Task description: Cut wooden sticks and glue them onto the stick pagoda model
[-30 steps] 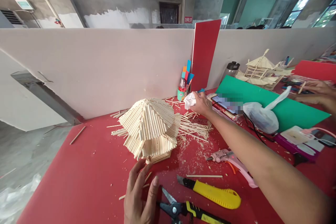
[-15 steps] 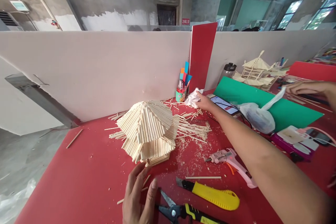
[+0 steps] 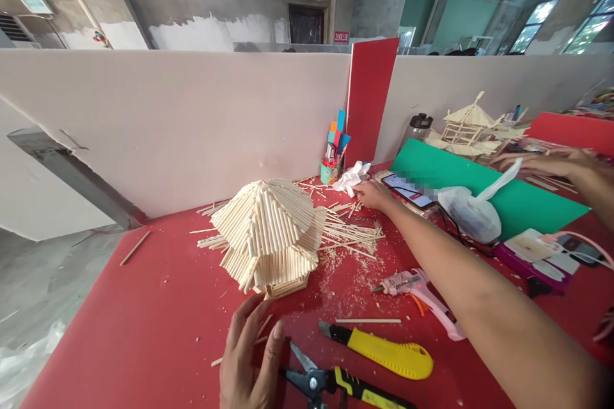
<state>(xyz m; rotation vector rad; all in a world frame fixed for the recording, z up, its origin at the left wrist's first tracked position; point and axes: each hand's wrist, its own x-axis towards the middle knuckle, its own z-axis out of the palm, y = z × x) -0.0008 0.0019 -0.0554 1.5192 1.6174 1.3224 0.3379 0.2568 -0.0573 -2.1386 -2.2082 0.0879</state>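
My left hand [image 3: 249, 354] lies on the red table, thumb and fingers apart and holding nothing. Its fingertips are close to the front base of a stick-built model [image 3: 268, 230] with a two-tiered pointed roof. My right hand [image 3: 375, 195] reaches far across the table, fingers together and bent down, just below a crumpled white tissue [image 3: 352, 177]. What it pinches, if anything, is hidden. Scissor-like cutters [image 3: 316, 383] lie right of my left hand, with a yellow utility knife [image 3: 391, 353] beyond them. A pink glue gun [image 3: 407, 284] lies beside my right forearm.
Loose sticks [image 3: 352, 234] and shavings spread right of the model. A pen cup [image 3: 329, 171] stands by the partition [image 3: 167, 134]. Farther right are a phone [image 3: 410, 190], a plastic bag [image 3: 470, 212], a green board [image 3: 522, 204] and another person's hands [image 3: 551, 163].
My right hand has come off the tissue and sits slightly lower, beside it. My left hand stays by the model. The other person's hands have shifted left.
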